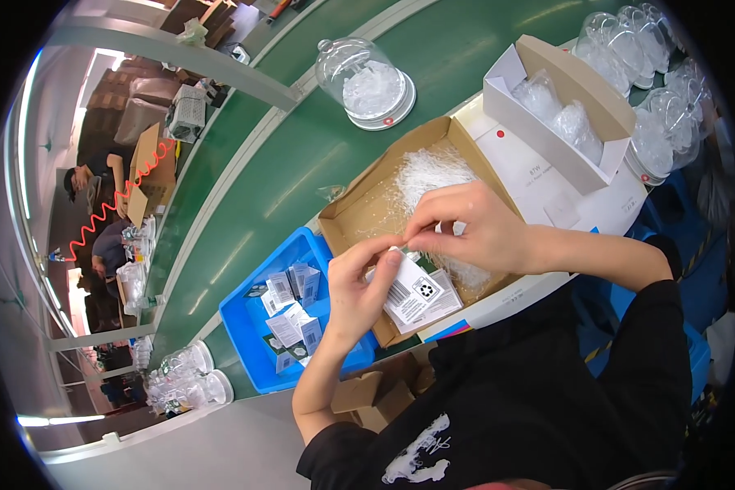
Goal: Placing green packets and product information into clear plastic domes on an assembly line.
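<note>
My left hand (pixel 359 286) is closed, its thumb and fingers gripping the corner of a white printed card (pixel 410 292) with a barcode and a recycling mark. Right beside it, my right hand (pixel 475 227) pinches at the same corner; whatever is between those fingertips is too small to make out. Both hands are over a shallow cardboard tray (pixel 353 211). Inside the tray lies a heap of thin white plastic strands (pixel 433 173), and more cards (pixel 443 304) lie under the held one.
Left of the tray, a blue bin (pixel 241 347) contains several folded cards (pixel 286 327). A clear dome on a white base (pixel 367 82) stands on the green conveyor (pixel 261 216). An open white box (pixel 510 122) with clear wrapped contents is at right, near several more domes (pixel 657 135).
</note>
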{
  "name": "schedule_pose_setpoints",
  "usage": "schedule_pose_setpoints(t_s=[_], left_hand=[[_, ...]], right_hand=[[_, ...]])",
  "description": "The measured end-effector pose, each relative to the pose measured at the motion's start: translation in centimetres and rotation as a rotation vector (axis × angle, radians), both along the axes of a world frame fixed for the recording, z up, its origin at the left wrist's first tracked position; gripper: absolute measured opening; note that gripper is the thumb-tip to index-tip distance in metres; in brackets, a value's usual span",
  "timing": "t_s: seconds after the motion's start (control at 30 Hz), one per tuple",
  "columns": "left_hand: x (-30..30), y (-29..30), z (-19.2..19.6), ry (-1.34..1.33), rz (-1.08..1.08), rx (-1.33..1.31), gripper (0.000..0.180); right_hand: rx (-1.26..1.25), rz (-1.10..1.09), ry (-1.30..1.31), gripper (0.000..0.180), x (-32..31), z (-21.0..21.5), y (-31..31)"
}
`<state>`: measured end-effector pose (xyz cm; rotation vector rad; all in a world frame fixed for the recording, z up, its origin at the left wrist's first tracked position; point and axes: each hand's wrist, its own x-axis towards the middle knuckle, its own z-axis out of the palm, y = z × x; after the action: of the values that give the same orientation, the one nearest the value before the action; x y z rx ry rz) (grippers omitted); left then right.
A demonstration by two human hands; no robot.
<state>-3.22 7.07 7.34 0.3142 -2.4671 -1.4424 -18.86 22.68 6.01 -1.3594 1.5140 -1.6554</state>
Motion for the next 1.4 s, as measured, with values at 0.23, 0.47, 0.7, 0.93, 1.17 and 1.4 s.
schedule_pose_setpoints(t_s=[0.23,0.47,0.7,0.93,1.17,1.4], left_hand=[[-0.5,0.5,0.3,-0.018,-0.084,0.253,0.043],[-0.4,0.1,-0.2,0.117,-0.124,0.237,0.043],[-0.3,0.1,-0.6,0.138,-0.170,0.184,0.044],[-0.1,1.1,-0.8,0.063,-0.105,0.360,0.026],[-0.6,1.4,-1.9,-0.025,-0.170,0.475,0.017],[0.0,2.8,-1.6,0.017,-0.176,0.513,0.018]], right_hand=[[0.084,0.020,-0.260,0.009,-0.5,-0.6,0.0],[-0.017,0.150,-0.431,0.008,0.0,-0.5,-0.6],[0.031,0.240,-0.524,0.007,0.1,-0.3,-0.2],[0.057,0.253,-0.512,0.006,0.5,0.2,0.0],[0.093,0.271,-0.447,0.005,0.0,-1.1,0.8],[0.180,0.203,-0.611,0.011,0.9,-1.3,1.9]])
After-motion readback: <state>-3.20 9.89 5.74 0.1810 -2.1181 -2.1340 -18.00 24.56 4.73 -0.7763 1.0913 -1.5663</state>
